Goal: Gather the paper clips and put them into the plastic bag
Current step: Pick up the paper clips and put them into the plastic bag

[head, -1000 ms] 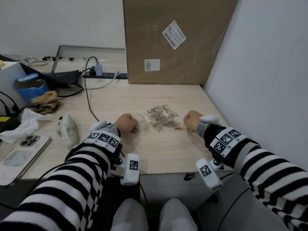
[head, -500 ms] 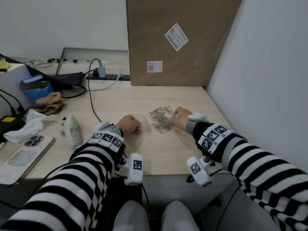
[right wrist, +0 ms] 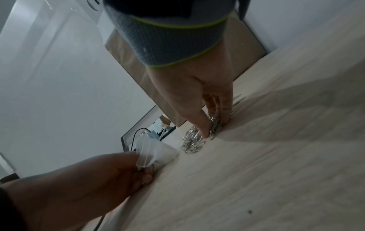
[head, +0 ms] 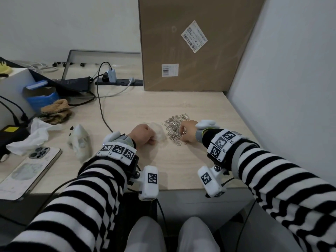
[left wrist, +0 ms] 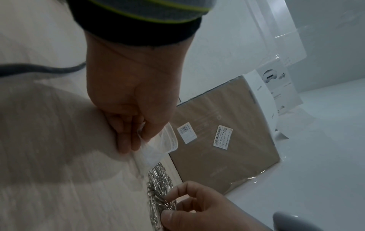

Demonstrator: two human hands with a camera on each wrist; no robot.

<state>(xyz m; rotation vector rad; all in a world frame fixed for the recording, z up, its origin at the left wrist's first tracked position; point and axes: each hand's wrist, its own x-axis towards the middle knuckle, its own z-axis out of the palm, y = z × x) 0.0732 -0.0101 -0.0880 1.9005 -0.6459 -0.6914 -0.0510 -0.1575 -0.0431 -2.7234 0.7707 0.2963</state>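
Left hand (head: 143,134) grips the plastic bag (head: 160,132), right hand (head: 188,130) pinches paper clips (head: 172,124); cardboard box (head: 196,44) stands behind.

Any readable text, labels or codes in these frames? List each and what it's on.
None can be read as words.
Tilted shipping label on the cardboard box: barcode and print, too small.
Lower barcode sticker on the same box: too small.
White box behind it, left wrist view: print blurred.
Wrist bands: square black-and-white marker codes, tiny digits unreadable.

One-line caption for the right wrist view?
Right hand pinches paper clips from the pile while left hand holds the plastic bag.
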